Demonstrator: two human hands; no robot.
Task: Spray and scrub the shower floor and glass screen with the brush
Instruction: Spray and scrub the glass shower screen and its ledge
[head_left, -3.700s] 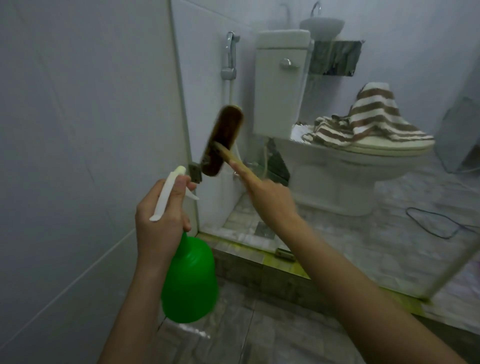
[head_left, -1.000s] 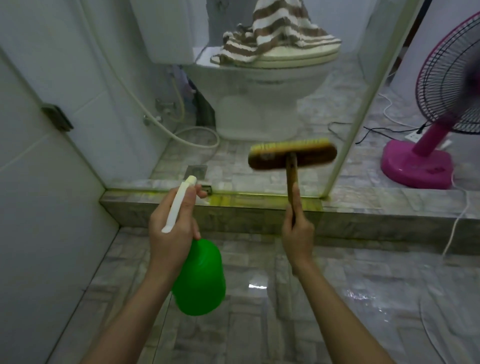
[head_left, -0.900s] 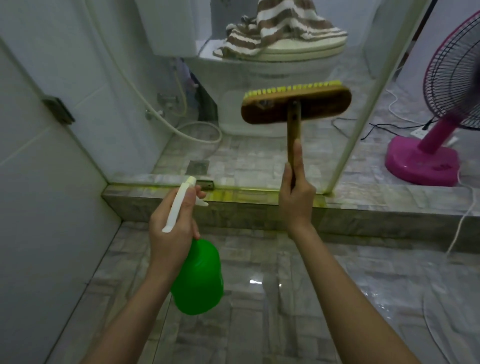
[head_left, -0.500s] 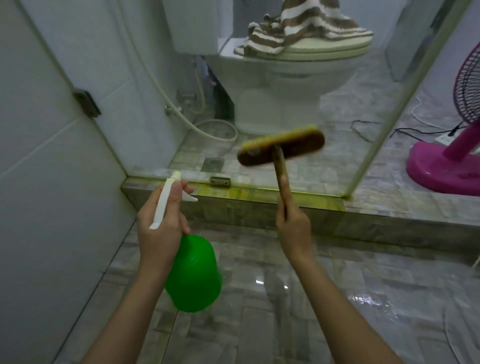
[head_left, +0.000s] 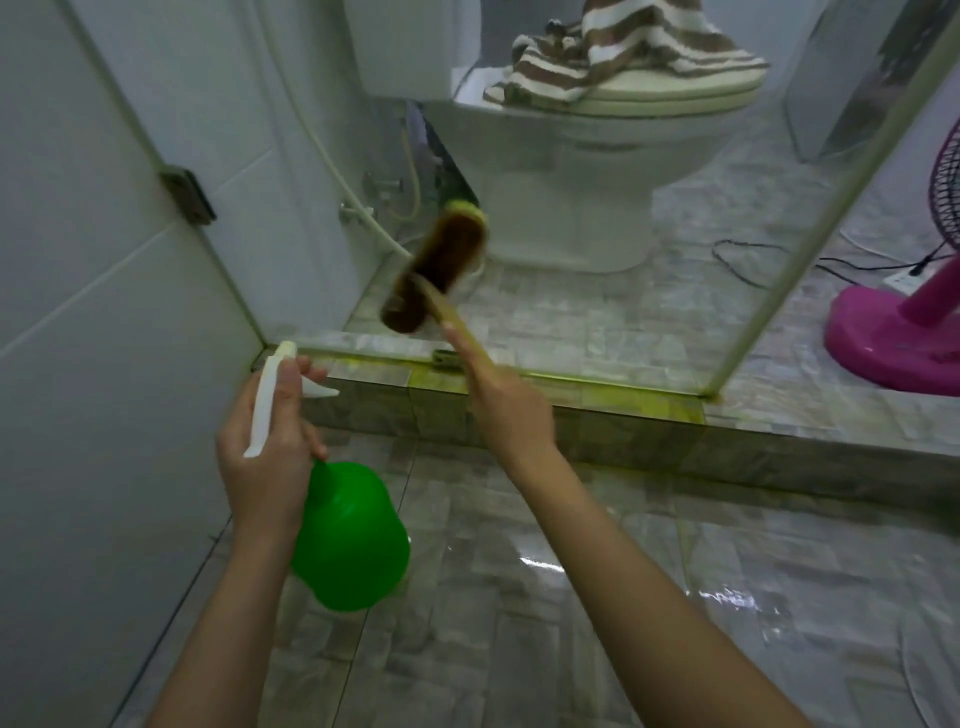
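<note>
My right hand (head_left: 506, 405) grips the wooden handle of a brown scrub brush (head_left: 436, 273) with yellow bristles. The brush head is tilted and pressed to the lower left part of the glass screen (head_left: 597, 291), just above the stone kerb. My left hand (head_left: 265, 447) holds a green spray bottle (head_left: 348, 540) by its white trigger head, nozzle pointing at the glass near the corner. The wet grey tiled shower floor (head_left: 519, 597) lies below both arms.
A white tiled wall (head_left: 104, 312) closes the left side. Behind the glass stand a toilet (head_left: 571, 171) with a striped towel (head_left: 623, 52) on its lid and a hose. A pink fan (head_left: 904, 322) and cables lie at the right. The stone kerb (head_left: 623, 426) crosses the middle.
The brush swung from the middle of the glass to its lower left and tilted from level to diagonal. The view shifted slightly left. My left hand kept the bottle in place.
</note>
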